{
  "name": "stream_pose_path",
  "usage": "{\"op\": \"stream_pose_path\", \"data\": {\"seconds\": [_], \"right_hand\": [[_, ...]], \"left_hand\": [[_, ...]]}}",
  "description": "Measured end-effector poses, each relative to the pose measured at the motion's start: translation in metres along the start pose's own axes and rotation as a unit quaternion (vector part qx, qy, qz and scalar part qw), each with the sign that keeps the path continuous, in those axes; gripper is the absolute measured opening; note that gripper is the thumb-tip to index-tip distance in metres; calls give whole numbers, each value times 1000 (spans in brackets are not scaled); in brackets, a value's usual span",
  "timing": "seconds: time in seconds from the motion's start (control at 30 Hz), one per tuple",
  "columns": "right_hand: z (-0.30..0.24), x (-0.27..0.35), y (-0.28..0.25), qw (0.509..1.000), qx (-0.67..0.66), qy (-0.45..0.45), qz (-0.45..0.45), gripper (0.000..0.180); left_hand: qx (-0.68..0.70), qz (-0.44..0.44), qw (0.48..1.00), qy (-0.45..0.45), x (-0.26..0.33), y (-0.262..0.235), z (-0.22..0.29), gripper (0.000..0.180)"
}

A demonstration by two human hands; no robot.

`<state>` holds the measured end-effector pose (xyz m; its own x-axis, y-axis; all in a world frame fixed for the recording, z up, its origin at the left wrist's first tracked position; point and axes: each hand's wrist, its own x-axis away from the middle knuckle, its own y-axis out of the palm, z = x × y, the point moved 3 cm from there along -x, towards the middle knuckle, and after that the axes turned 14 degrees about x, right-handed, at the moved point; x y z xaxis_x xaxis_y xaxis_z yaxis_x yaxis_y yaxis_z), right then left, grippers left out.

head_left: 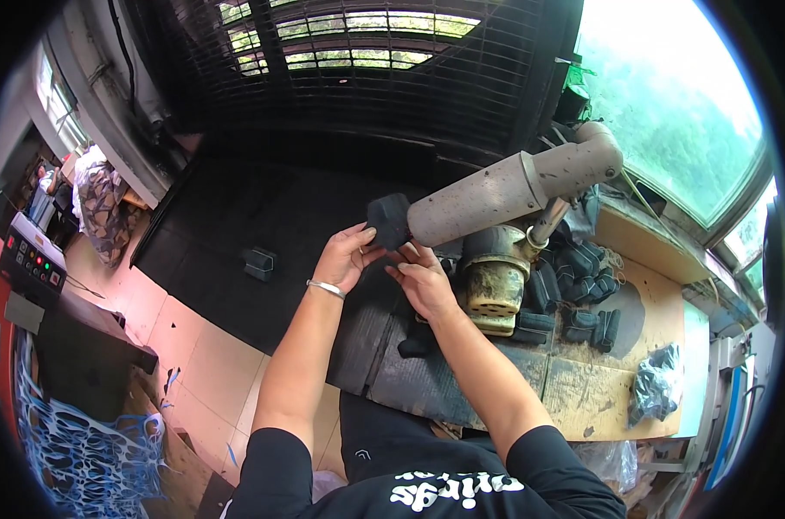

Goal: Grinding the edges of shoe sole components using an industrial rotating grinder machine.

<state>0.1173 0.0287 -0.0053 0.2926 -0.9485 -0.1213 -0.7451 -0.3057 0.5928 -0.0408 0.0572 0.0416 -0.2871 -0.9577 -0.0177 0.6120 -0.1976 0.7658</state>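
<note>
A black, soft-looking piece (389, 218), like a small padded pouch, is held up at the open end of a wide grey metal tube (479, 199). My left hand (347, 257) is closed, pinching the piece's lower left edge between thumb and fingers; a silver bangle circles that wrist. My right hand (422, 281) has its fingers bent at the piece's lower right edge, just below the tube's mouth. The exact grip there is partly hidden. Under the tube stands a stained cream and dark machine body (495, 290) with slots, close to my right hand.
A similar dark piece (258, 263) lies on the black surface to the left. Several more dark padded pieces (583, 272) are heaped on the worktable (600, 389) at right, near a plastic-wrapped bundle (655, 385). A control box (36, 259) with lit buttons stands far left.
</note>
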Motion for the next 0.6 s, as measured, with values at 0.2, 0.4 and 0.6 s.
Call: {"op": "stream_pose_path", "data": {"seconds": [0.2,0.4,0.6], "right_hand": [[-1,16,1,1000,-14,-11,-2,57],[1,29,-6,1000,-8,-10,-3,58],[0,41,-5,1000,-6,-10,-10,59]], "left_hand": [[-13,-10,1000,-15,6,1,-8,26],[6,-8,1000,-22,14,3,-18,23],[19,-9,999,-27,24,9,-22,24]]}}
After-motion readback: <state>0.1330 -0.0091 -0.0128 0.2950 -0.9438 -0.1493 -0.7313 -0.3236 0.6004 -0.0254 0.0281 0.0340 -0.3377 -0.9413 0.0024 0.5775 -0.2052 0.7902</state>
